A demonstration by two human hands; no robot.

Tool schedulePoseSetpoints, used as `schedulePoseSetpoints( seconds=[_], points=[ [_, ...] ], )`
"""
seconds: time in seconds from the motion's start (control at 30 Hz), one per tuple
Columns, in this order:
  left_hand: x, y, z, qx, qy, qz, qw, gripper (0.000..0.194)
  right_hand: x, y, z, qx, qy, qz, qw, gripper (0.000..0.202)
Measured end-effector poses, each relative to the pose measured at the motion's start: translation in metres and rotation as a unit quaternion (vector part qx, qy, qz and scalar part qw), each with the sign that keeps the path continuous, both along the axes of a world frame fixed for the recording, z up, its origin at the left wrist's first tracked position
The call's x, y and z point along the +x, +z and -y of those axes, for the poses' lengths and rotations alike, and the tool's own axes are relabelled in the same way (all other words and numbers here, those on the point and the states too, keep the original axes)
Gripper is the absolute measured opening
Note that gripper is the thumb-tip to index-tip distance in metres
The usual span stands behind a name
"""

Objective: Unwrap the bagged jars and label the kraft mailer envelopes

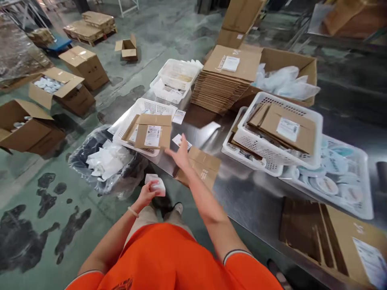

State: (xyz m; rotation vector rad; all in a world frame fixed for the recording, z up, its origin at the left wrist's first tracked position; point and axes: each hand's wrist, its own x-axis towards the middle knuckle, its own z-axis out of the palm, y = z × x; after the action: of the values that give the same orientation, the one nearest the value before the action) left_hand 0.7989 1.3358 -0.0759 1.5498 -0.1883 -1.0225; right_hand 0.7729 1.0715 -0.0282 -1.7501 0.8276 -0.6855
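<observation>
White paper [160, 187]: hanging just beyond steel table [232, 197], left hand [147, 193] pinching it closed-fingered. Right hand [180, 155]: holding fingers spread, seemingly gripping nothing, hovering near printed label [176, 139], over flat cardboard [210, 164]; contact unclear. Light edge grip probably sparing paper from creasing.

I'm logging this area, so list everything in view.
Table: one, silver, centre
Baskets: at least six, white, on table
Flat cardboard: many, brown, on table
Large box: one, brown, table's far side
Plastic bags: several, translucent, in box
Round packs: several, white and blue, rightmost basket
Labels: several, white, on table and cardboard
Bin: one, black, beside table
Floor boxes: at least four, brown, left
Loaded pallet: one, brown, upper left
Paper: count unclear, white, lower centre
Left hand: one, holding paper
Right hand: one, near label
Shirt: one, orange, bottom
</observation>
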Motion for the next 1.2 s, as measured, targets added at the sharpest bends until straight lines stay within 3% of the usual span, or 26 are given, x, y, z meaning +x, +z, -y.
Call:
schedulePoseSetpoints(
  seconds=[0.07, 0.13, 0.2, 0.27, 0.37, 0.47, 0.57, 0.63, 0.77, 1.0, 1.1, 1.2],
  points=[
    [-0.004, 0.004, -0.002, -0.025, 0.014, -0.05, 0.998, 0.077, -0.033, -0.019, -0.032, 0.076, 0.094, -0.06, 0.991, 0.058],
    [-0.003, 0.007, -0.002, -0.05, 0.048, -0.104, 0.992, 0.081, -0.076, -0.042, -0.069, 0.194, 0.239, -0.102, 0.946, 0.044],
    [0.002, 0.007, 0.001, -0.045, 0.098, -0.139, 0.984, 0.081, -0.109, -0.061, -0.103, 0.292, 0.3, -0.099, 0.903, 0.038],
    [0.01, 0.004, 0.007, 0.01, 0.155, -0.158, 0.975, 0.079, -0.126, -0.075, -0.129, 0.355, 0.283, -0.089, 0.887, 0.033],
    [0.01, -0.003, 0.015, 0.111, 0.204, -0.177, 0.956, 0.077, -0.13, -0.084, -0.145, 0.364, 0.167, -0.095, 0.912, 0.033],
    [-0.01, -0.008, 0.015, 0.083, 0.133, -0.182, 0.971, 0.086, -0.128, -0.083, -0.143, 0.337, 0.047, -0.081, 0.937, 0.036],
    [-0.034, -0.01, 0.009, 0.02, -0.002, -0.12, 0.993, 0.092, -0.131, -0.08, -0.136, 0.336, 0.047, -0.058, 0.939, 0.036],
    [-0.042, -0.01, 0.009, 0.037, -0.049, -0.061, 0.996, 0.077, -0.136, -0.079, -0.133, 0.321, 0.061, -0.056, 0.943, 0.029],
    [-0.045, -0.013, 0.02, 0.087, -0.084, -0.018, 0.993, 0.053, -0.151, -0.077, -0.126, 0.25, 0.062, -0.051, 0.965, 0.022],
    [-0.059, -0.019, 0.047, 0.107, -0.126, -0.039, 0.986, 0.05, -0.189, -0.065, -0.127, 0.087, 0.017, -0.046, 0.995, 0.023],
    [-0.071, -0.02, 0.051, 0.084, -0.194, -0.114, 0.971, 0.053, -0.194, -0.06, -0.096, 0.035, -0.081, -0.042, 0.995, 0.019],
    [-0.085, -0.023, 0.054, 0.082, -0.208, -0.167, 0.96, 0.06, -0.185, -0.06, -0.035, 0.015, -0.179, -0.054, 0.982, 0.014]
  ],
)
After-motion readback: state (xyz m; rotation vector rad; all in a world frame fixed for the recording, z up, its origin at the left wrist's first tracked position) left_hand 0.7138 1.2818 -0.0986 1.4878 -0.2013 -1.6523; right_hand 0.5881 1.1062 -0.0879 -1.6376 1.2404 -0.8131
